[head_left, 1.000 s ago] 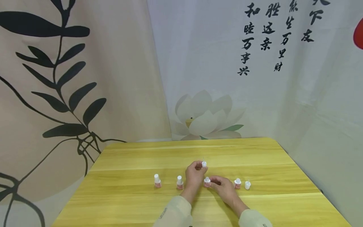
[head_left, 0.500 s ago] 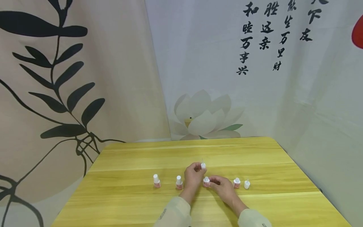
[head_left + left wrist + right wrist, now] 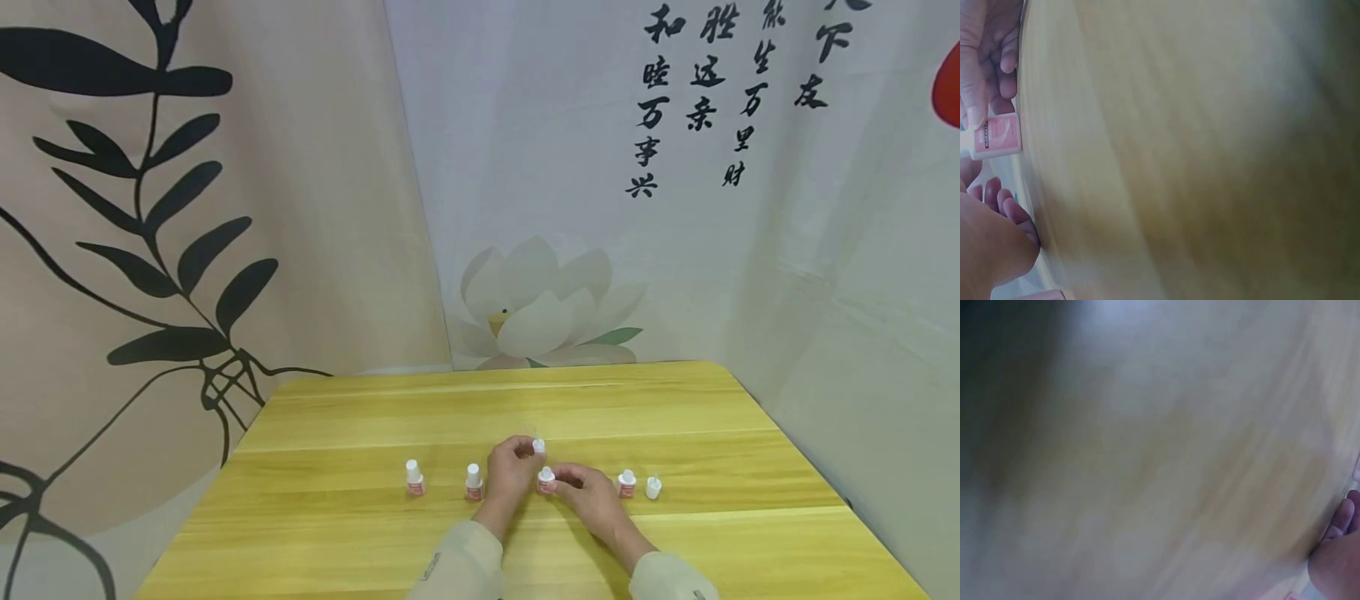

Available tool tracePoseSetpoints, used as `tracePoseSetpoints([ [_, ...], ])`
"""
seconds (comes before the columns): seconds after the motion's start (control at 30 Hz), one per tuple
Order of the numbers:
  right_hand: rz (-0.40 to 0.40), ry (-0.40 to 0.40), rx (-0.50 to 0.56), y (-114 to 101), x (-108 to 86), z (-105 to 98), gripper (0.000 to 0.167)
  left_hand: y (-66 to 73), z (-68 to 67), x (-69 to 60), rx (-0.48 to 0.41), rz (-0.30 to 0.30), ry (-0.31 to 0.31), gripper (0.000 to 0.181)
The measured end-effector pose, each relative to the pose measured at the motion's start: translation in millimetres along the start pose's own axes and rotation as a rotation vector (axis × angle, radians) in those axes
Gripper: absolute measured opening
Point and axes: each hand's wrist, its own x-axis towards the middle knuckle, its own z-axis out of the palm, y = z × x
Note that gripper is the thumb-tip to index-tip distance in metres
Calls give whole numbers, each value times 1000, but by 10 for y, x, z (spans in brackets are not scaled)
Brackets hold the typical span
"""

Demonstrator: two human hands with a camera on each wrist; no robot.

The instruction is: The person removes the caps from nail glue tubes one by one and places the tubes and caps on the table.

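From my distant seat I see, at left, one capped bottle (image 3: 415,478), then a second capped bottle (image 3: 474,482), both upright. The left hand (image 3: 516,468) pinches a loose cap (image 3: 539,447) near the middle bottle (image 3: 546,481). The right hand (image 3: 592,493) grips this bottle, I suppose for steadiness. Further right, an uncapped bottle (image 3: 627,484) has a standing cap (image 3: 654,488) beside it, probably to keep them paired.

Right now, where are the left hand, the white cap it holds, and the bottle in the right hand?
Left hand (image 3: 512,472): head view, back of the hand.
White cap (image 3: 538,446): head view, side of the cap.
Bottle (image 3: 546,481): head view, middle of its body.
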Motion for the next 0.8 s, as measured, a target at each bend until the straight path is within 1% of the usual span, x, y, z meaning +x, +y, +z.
tracePoseSetpoints([
  [0.17, -3, 3, 1, 5, 2, 2, 21, -20, -16, 9, 18, -2, -28, 14],
  [0.37, -10, -2, 39, 13, 4, 0, 20, -62, -36, 42, 57, 14, -62, 15],
  [0.43, -9, 5, 30, 13, 2, 1, 21, -67, -43, 47, 61, 27, -73, 15],
  [0.47, -9, 9, 26, 10, 0, 2, 21, -68, -45, 47, 61, 22, -78, 15],
  [0.6, -9, 18, 21, -4, -10, 7, 22, -69, -57, 41, 71, 44, -91, 15],
  [0.7, -11, 23, 27, -6, -13, 12, 22, -71, -69, 37, 78, 49, -97, 16],
  [0.73, -10, 27, 22, -6, -14, 15, 22, -97, -63, 50, 82, 55, -93, 15],
  [0.8, -9, 35, 13, -5, -14, 21, 22, -89, -77, 44, 88, 62, -98, 16],
])
